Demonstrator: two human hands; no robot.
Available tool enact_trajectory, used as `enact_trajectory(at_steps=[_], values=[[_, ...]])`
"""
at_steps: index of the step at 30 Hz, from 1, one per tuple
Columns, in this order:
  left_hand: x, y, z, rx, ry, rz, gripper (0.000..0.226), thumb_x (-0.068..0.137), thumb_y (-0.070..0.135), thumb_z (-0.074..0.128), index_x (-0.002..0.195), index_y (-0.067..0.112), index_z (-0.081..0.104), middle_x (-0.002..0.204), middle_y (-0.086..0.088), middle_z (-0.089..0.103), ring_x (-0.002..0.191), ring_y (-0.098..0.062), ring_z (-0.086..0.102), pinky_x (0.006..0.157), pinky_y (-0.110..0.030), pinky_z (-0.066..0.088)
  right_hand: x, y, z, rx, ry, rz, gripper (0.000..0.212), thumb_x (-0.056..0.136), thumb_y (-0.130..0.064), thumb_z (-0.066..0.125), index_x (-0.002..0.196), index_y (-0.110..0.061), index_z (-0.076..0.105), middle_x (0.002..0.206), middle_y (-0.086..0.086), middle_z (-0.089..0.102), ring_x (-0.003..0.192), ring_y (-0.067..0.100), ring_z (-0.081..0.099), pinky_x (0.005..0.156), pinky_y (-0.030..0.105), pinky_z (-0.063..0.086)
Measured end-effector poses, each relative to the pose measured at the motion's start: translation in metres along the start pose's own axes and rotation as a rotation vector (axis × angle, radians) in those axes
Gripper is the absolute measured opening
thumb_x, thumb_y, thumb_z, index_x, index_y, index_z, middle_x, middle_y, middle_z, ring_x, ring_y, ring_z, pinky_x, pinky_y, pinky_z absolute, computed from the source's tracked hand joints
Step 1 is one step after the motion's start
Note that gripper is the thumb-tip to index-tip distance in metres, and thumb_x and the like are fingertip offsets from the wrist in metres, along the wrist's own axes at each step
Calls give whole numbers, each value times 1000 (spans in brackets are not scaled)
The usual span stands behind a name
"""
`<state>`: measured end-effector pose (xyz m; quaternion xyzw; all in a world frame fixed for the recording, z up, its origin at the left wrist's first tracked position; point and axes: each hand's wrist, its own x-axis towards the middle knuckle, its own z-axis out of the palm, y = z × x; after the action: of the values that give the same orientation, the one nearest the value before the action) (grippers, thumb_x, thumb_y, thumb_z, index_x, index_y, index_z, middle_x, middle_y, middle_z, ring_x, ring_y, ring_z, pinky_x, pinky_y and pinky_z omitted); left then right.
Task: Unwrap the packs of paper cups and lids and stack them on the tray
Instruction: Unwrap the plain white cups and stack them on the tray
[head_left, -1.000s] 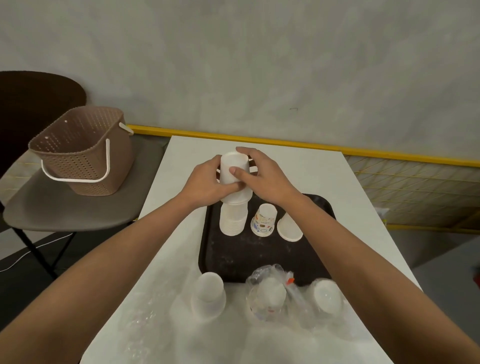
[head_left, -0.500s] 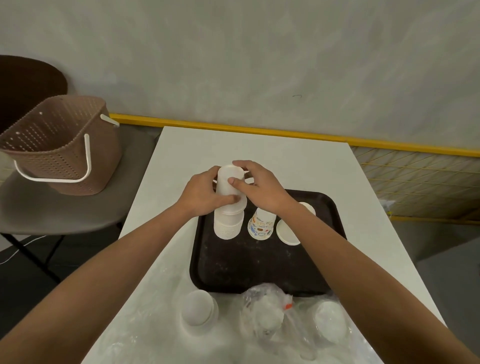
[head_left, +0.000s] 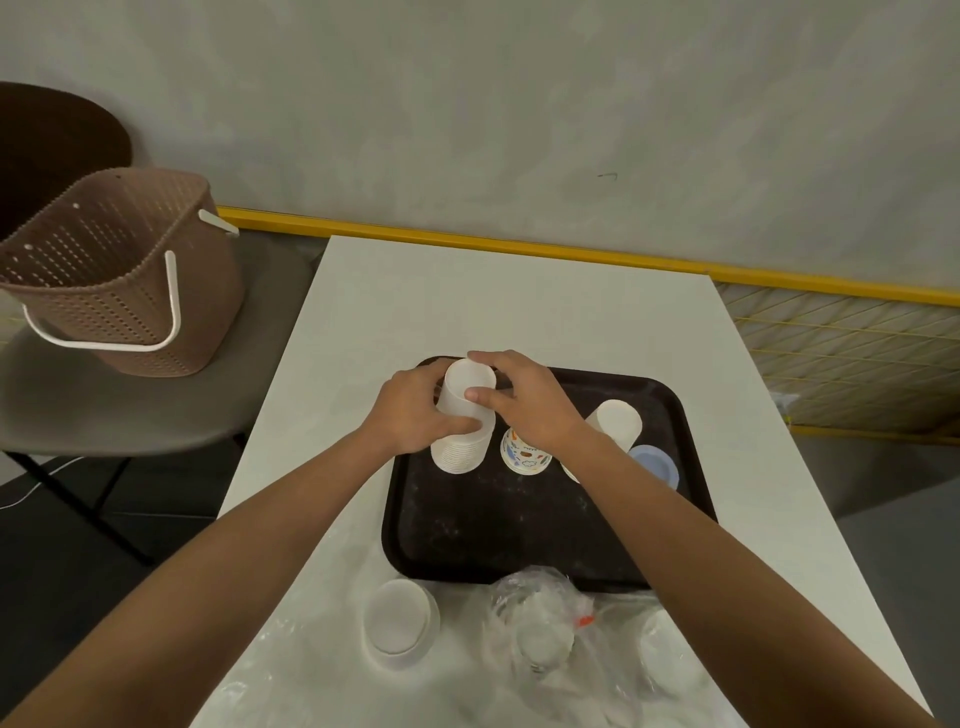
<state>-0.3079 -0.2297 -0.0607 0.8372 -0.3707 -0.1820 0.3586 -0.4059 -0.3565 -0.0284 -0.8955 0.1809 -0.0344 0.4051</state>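
A stack of white paper cups (head_left: 464, 415), upside down, stands at the far left of the black tray (head_left: 519, 525). My left hand (head_left: 410, 413) grips its side from the left. My right hand (head_left: 527, 402) holds the top cup from the right, thumb on its front. Beside it on the tray stand a printed cup (head_left: 525, 458), another white cup stack (head_left: 615, 421) and a bluish lid (head_left: 655, 462), partly hidden by my right forearm. In front of the tray lie a stack of lids (head_left: 400, 623) and crumpled clear plastic wrap (head_left: 540, 618) with white items inside.
The white table (head_left: 519, 306) runs back to a wall with a yellow strip. A brown perforated basket (head_left: 119, 270) with a white handle sits on a grey chair to the left. A wire grid lies to the right of the table.
The upper cups have sunk lower onto the stack, both hands still around them. The camera has shifted, so the tray sits slightly further right in view.
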Motion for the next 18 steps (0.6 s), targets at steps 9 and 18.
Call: enact_trajectory(at_steps=[9,18], values=[[-2,0,1,-22,-21,-18,68,69,33,81,129,22,51,118,5,63,100,-17,61,82,-27,47,2,-2,-4,23,-6,3,48,88,-25,64,134,-20,50,135,2,51,116,18,53,96,24,42],[-37,-1,-15,-60,114,-108,92,72,35,80,146,18,28,149,-2,36,128,-22,46,102,-36,43,-17,-30,-8,7,223,-112,41,89,-37,60,129,-28,52,135,-4,48,123,12,43,101,30,38]])
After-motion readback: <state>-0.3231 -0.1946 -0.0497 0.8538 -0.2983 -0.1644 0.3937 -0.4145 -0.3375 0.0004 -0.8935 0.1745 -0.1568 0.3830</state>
